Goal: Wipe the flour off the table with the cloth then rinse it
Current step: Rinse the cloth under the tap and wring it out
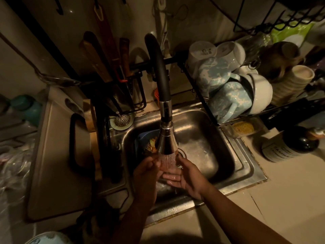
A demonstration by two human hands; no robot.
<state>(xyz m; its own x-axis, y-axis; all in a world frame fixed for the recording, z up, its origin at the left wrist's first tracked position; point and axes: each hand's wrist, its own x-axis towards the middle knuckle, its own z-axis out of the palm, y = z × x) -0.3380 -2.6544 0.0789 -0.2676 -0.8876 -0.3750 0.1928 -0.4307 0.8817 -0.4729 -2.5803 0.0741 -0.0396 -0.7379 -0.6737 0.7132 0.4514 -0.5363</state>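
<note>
Both hands are under the running water of the faucet spray head (166,143), over the steel sink (226,155). My right hand (188,176) lies palm up with wet, straight fingers in the stream. My left hand (146,173) shows its back, and its fingers reach into the water against the right fingers. Neither hand holds anything that I can see. A dim wet lump (165,190) sits on the sink floor just below the hands; whether it is the cloth I cannot tell.
A blue strainer with food scraps (148,141) sits in the sink behind the faucet. A dish rack with mugs and bowls (228,88) stands at the right, with a dark jar (288,147) on the counter. Knives and boards (105,71) stand at the left.
</note>
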